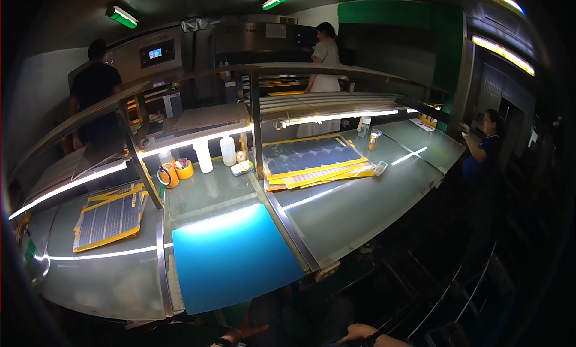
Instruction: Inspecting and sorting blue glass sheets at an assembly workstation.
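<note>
Dim workshop: a long lit counter (pixel 360 209) carries a bare blue mat (pixel 231 257) just ahead. Both hands, left (pixel 240 335) and right (pixel 360 334), hang low off it, grips loose, holding nothing I can see. Yellow-edged panels (pixel 312 158) lie well apart, untouched.

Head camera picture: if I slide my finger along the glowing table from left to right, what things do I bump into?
Stack of dark panels with yellow edges → rolls of tape → two white bottles → blue sheet → bigger stack of dark panels → small jar.
</note>
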{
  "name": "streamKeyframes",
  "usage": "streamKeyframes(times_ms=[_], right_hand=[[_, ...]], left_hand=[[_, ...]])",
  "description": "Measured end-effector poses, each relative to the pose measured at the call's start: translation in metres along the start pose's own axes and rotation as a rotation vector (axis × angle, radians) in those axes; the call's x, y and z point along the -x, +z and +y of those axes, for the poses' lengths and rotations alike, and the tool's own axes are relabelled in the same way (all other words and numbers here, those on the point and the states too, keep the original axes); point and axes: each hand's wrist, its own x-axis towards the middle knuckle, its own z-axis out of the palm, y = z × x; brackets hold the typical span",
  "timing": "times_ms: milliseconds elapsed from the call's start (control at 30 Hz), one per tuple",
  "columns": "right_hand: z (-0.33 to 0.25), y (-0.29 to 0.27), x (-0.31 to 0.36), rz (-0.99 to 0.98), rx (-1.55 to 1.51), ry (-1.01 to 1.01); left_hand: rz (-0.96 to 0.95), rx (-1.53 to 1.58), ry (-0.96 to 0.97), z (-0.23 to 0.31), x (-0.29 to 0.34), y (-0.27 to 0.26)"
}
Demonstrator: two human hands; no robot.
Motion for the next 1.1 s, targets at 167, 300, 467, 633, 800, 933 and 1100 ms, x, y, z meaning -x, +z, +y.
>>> streamKeyframes(times_ms=[167, 300, 467, 633, 800, 933, 1100], right_hand=[[0.009, 0.007, -0.007, 0.036, 0.088, -0.043], [0.014, 0.010, -0.011, 0.034, 0.109, -0.053], [0.002, 0.003, -0.003, 0.023, 0.042, -0.020], [0.003, 0.004, -0.002, 0.028, 0.021, -0.004], [-0.001, 0.000, -0.001, 0.010, -0.026, 0.027], [-0.004, -0.002, 0.001, 0.003, -0.003, 0.032], [-0.004, -0.002, 0.000, -0.008, 0.010, 0.033]], left_hand=[[0.021, 0.009, -0.103, 0.008, 0.006, 0.000], [-0.014, 0.022, -0.092, 0.010, 0.004, -0.002], [-0.002, 0.024, -0.070, 0.009, 0.005, -0.001], [0.018, 0.018, -0.067, 0.025, 0.009, -0.002], [0.038, 0.018, -0.075, 0.036, 0.013, -0.002], [0.038, 0.026, -0.039, 0.028, 0.010, -0.002], [0.005, 0.003, -0.059, 0.002, 0.001, -0.001]])
